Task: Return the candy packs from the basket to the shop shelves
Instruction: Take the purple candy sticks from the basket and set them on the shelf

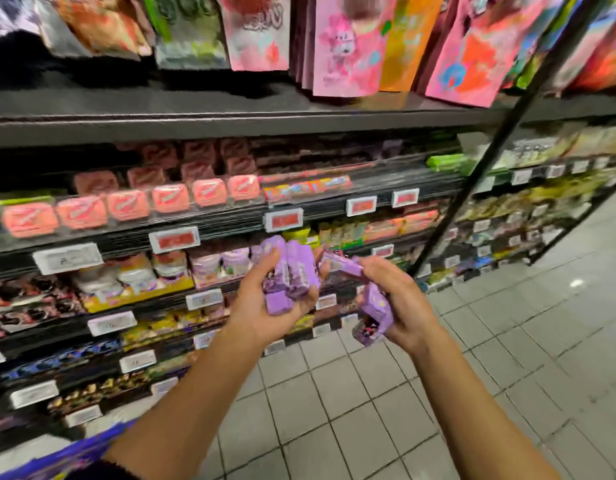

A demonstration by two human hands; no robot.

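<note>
Centre frame: left hand (265, 303) grips a bunch of purple candy packs (288, 271); right hand (396, 299) clutches more purple packs (374, 311). Both held up before the shop shelves (209, 216), left half. Blue-purple basket edge (67, 455) lower left. Tiled floor (472, 375) right. Image blurry.

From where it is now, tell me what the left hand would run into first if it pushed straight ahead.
Probably the shelf row of lilac and white candy bags just beyond the left hand, which holds purple packs. The blur hides the depth, so this is a guess.
</note>
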